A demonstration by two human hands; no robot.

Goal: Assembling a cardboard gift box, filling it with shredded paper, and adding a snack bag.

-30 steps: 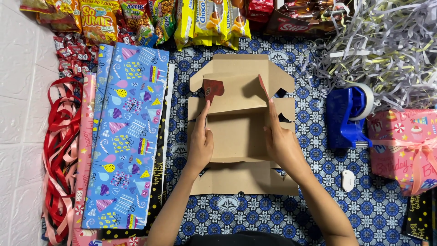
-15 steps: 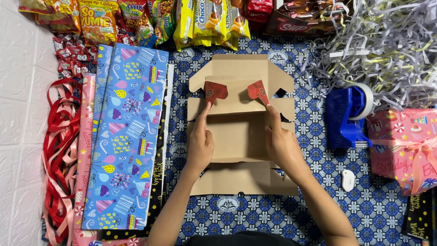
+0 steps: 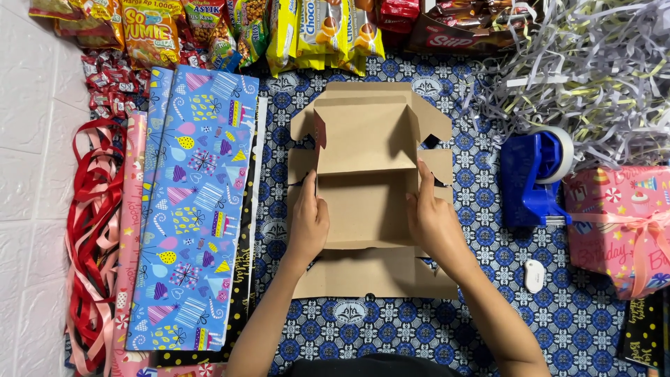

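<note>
A flat brown cardboard box blank (image 3: 363, 209) lies unfolded on the blue patterned cloth (image 3: 474, 230). Its far panel (image 3: 361, 136) stands raised with its two small side tabs turned up on edge. My left hand (image 3: 308, 222) presses on the left edge of the middle panel, index finger pointing up toward the left tab. My right hand (image 3: 431, 216) presses on the right edge, index finger reaching up beside the right tab. Neither hand holds anything; both rest flat on the cardboard.
Blue party-print wrapping paper (image 3: 192, 209) and red ribbons (image 3: 91, 230) lie at left. Snack packets (image 3: 230, 31) line the far edge. Shredded paper (image 3: 593, 70), a blue tape dispenser (image 3: 534, 178), a pink wrapped gift (image 3: 621, 227) and a small white cutter (image 3: 534, 276) sit at right.
The far panel has been lifted more upright. Its two red-faced side tabs, folded flat half a second ago, now stand on edge. Both index fingers have drawn back slightly.
</note>
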